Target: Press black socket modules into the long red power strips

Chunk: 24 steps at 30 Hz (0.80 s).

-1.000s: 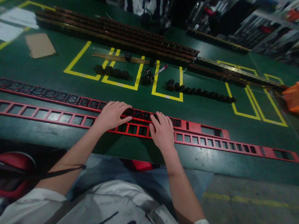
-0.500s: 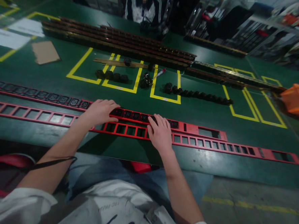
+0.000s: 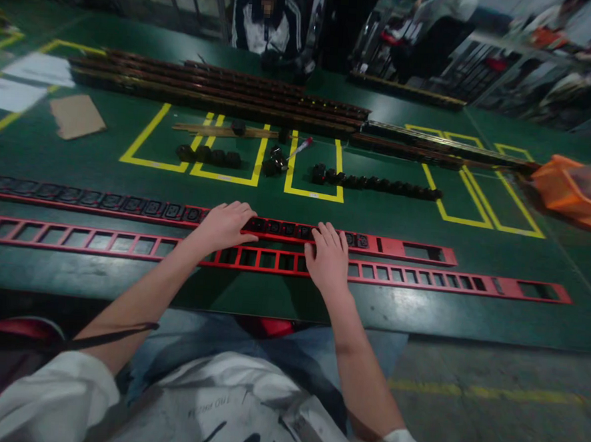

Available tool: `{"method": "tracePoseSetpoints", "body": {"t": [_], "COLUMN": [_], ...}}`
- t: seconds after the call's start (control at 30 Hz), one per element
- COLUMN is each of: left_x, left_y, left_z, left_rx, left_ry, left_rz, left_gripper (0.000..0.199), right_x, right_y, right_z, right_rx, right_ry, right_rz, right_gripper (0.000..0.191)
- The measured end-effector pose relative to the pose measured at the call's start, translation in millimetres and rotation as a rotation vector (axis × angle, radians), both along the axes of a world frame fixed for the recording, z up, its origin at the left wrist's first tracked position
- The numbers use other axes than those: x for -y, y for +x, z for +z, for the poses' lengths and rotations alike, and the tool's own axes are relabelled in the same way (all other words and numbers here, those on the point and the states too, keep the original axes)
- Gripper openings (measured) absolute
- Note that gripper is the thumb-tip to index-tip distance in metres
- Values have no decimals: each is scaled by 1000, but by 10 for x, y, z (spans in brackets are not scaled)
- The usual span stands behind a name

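Note:
Across the green bench lies a long red power strip housing [image 3: 388,247] filled with black sockets [image 3: 288,228]. My left hand [image 3: 226,226] grips it near the middle, fingers over the far edge and thumb on the near side. Further right along the same strip, my right hand [image 3: 329,255] is closed around it in a similar way, its palm over the near edge. A second red strip frame [image 3: 412,276], with a row of bare square openings, lies nearer to me and passes partly beneath my forearm and right hand.
Beyond the strips sit a row of black sockets [image 3: 378,184], a screwdriver [image 3: 300,147] and a cardboard piece [image 3: 77,116]. Dark long rails [image 3: 218,89] are stacked farther back. An orange bin [image 3: 572,194] stands at the right; a person [image 3: 266,19] sits opposite.
Both hands have moved right together with the socket-filled strip, which has slid along beside the second frame. The camera view has also shifted slightly.

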State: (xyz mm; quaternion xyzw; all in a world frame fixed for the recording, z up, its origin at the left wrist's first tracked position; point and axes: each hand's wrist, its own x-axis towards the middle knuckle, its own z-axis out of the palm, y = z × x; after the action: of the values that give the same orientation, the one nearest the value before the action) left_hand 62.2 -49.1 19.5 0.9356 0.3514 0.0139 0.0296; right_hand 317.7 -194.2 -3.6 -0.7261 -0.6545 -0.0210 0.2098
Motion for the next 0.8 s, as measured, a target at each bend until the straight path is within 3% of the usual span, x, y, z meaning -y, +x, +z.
{"method": "tracePoseSetpoints", "body": {"t": [0.13, 0.37, 0.53, 0.67, 0.8], "left_x": [55, 88, 101, 96, 98], "left_y": [115, 99, 121, 115, 110], "left_z": [-60, -82, -60, -62, -62], "left_rx": [77, 132, 110, 96, 109], "left_ry": [-3, -24, -12, -37, -51], "left_rz": [36, 60, 81, 82, 93], "left_gripper": [47, 48, 50, 50, 48], "right_x": [55, -10, -14, 4, 1], "right_y": [-11, -113, -123, -112, -109], "right_z": [-71, -44, -31, -7, -9], "right_rx": [-8, -28, -12, -35, -11], "right_ry": [-26, -25, -44, -25, -25], "right_rz": [-23, 6, 57, 53, 62], "right_gripper": [52, 67, 55, 64, 54]}}
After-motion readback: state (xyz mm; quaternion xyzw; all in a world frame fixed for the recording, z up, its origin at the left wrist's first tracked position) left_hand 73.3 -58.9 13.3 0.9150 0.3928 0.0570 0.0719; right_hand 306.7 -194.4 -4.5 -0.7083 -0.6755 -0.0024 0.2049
